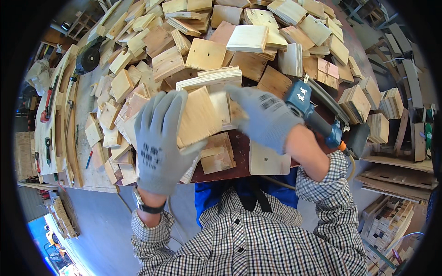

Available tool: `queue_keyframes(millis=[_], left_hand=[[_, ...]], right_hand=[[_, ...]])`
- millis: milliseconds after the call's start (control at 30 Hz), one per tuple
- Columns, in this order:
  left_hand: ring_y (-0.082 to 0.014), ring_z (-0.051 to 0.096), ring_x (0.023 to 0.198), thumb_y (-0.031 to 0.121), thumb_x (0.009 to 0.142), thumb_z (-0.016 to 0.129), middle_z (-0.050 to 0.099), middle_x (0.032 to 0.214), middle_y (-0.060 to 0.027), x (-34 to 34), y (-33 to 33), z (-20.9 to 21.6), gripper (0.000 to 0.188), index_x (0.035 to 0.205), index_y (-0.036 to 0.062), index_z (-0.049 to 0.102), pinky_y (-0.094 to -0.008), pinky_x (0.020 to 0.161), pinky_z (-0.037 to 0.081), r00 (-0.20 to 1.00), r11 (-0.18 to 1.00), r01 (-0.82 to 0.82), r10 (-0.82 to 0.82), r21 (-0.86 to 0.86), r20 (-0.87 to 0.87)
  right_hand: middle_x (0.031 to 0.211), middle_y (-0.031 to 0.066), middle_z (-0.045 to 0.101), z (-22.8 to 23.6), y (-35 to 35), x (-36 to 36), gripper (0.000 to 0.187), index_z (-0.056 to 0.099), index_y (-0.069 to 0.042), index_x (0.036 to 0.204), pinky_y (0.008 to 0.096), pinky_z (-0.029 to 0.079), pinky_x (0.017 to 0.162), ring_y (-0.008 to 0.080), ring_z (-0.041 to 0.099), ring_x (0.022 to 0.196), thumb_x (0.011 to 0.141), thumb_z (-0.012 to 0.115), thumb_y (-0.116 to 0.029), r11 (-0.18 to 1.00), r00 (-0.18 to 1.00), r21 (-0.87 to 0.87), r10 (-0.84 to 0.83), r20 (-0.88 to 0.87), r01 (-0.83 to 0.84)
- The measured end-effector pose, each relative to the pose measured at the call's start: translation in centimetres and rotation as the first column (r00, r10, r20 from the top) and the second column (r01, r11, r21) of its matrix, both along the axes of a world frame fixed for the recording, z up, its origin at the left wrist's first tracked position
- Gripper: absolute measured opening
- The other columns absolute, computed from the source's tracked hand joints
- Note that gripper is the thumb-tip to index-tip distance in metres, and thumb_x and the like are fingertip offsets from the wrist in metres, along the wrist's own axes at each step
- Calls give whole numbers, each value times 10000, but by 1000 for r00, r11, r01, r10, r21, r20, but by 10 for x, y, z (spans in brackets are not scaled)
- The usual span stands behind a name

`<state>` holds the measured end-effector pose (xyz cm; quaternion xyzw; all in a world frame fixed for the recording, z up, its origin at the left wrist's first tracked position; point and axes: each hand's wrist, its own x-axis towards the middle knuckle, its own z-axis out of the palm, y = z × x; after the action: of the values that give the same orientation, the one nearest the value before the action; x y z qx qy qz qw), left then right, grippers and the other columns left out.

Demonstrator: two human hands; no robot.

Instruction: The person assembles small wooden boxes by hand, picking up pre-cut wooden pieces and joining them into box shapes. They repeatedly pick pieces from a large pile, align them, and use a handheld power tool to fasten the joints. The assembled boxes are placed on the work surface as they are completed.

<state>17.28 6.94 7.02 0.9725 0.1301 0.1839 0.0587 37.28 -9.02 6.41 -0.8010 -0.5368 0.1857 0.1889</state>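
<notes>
My left hand [161, 138], in a grey glove, grips a square plywood block [199, 117] by its left side, thumb below and fingers up behind it. My right hand [267, 117], also gloved in grey, is just right of that block. Its fingers and thumb are apart, the fingertips slightly blurred beside a pale wood piece [221, 105] that is partly hidden by the held block. A long layered plywood piece [209, 79] lies just beyond. A blue pneumatic nail gun [300, 99] rests on the table past my right wrist.
A large heap of plywood blocks [207, 53] covers the table's far side. Near the front edge lie a wood piece [217, 154] and a flat board [269, 158]. Long strips and hand tools line the left; a black tape measure [90, 59] sits there. Stacked blocks [354, 105] stand right.
</notes>
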Motion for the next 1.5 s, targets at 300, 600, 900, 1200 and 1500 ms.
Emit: queue_keyframes(millis=[300,600,900,1200,1500], left_hand=[[-392,516,1387,223,686,941,558,1494,-178,15,14,-15,1038,1591,70,457,-509,1179,419,998,997,-20,15,-79,-66],[-407,518,1361,226,686,941,547,1474,-199,-7,3,-16,1054,1599,51,443,-516,1169,434,986,973,-165,169,-164,12],[-406,512,1365,215,693,931,546,1478,-192,-24,-3,-8,1032,1590,41,451,-511,1178,427,979,962,-177,193,-208,59],[-416,476,1424,167,693,900,535,1505,-163,-1,-12,2,925,1526,59,513,-537,1206,394,999,997,-43,41,-69,-32],[-427,378,1518,374,721,907,491,1590,-126,37,-11,-26,833,1471,177,601,-574,1270,289,978,997,56,-45,52,-203]], right_hand=[[1248,243,702,7,-25,12,487,536,18,1454,499,546,1020,396,696,1144,1012,583,-180,992,991,13,-123,46,122],[1172,151,676,-18,19,-33,591,531,-126,1502,468,506,890,309,680,1027,978,693,-345,993,918,-116,59,393,-14],[1146,138,711,25,-33,-10,368,676,-82,1350,433,589,881,330,718,1027,1020,666,-245,979,977,204,-63,204,21],[1291,205,710,56,-89,49,425,678,-61,1429,379,578,976,287,723,1084,1026,656,-195,880,866,336,-430,257,337],[1287,235,696,46,-91,32,435,664,-73,1429,437,570,982,388,711,1125,1034,675,-255,891,921,340,-364,139,301]])
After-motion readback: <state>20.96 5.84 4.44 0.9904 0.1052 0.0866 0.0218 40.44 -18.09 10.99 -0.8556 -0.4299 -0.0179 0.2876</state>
